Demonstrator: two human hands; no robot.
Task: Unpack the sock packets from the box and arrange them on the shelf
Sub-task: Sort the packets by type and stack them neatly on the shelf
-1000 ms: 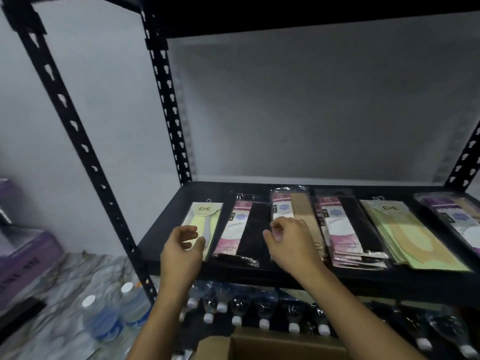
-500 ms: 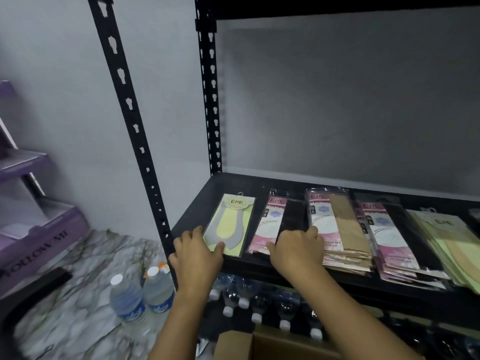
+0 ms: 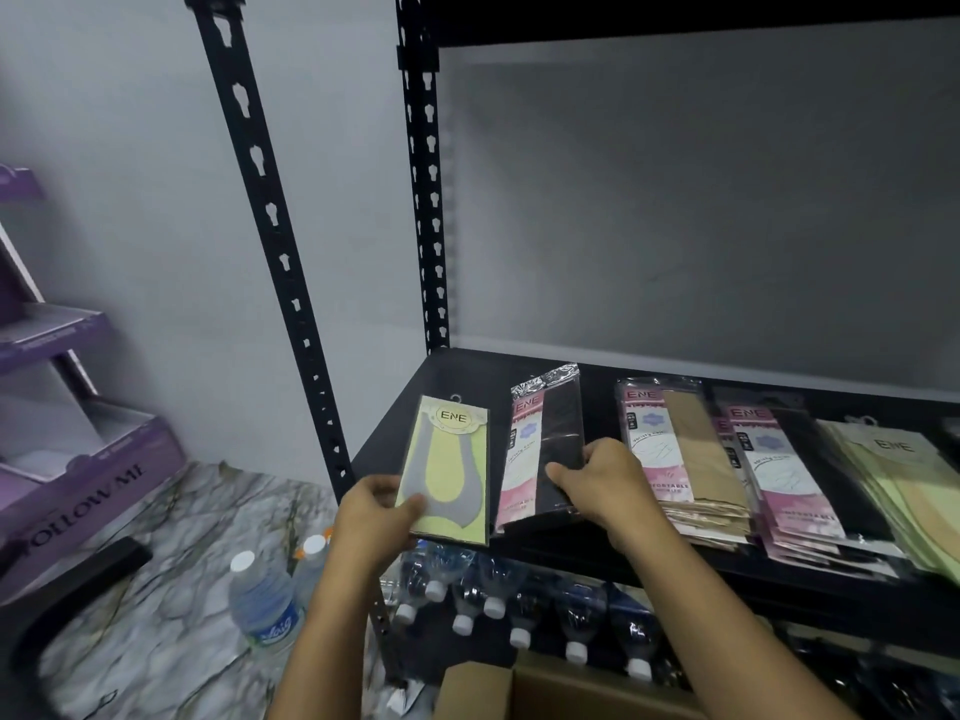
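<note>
The yellow sock packet (image 3: 449, 470) sits at the shelf's (image 3: 675, 574) nine o'clock end, pinched by my left hand (image 3: 374, 517). My right hand (image 3: 605, 480) pinches the black packet (image 3: 545, 449) just beside it. Stacks (image 3: 685, 459) lie toward three o'clock, so I judge most is done, though the box (image 3: 483, 688) may hold more.

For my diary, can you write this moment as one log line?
left hand: grips yellow packet | right hand: grips black packet | shelf: more packet stacks alongside
</note>
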